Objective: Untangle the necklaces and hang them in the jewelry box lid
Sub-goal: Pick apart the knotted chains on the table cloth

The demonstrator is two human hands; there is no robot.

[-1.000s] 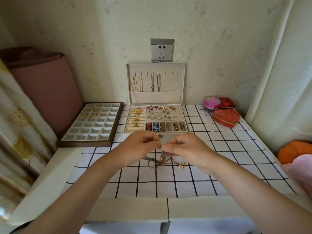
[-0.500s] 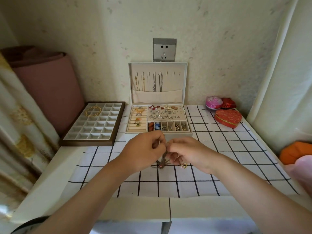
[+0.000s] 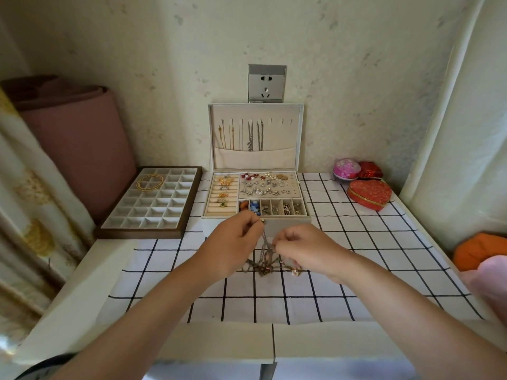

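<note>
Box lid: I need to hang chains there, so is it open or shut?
Open. The lid stands upright against the wall, its inside facing out, with chains hanging in it.

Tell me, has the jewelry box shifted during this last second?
No. The jewelry box still stands directly beneath the wall socket, just as before.

White, black-gridded tablecloth [image 3: 356, 250]; red heart box [image 3: 369, 193]

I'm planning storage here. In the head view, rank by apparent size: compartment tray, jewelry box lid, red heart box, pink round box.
Largest: compartment tray and jewelry box lid, about alike; the tray sits nearer, so unranked.
Then: red heart box.
Smallest: pink round box.
</note>
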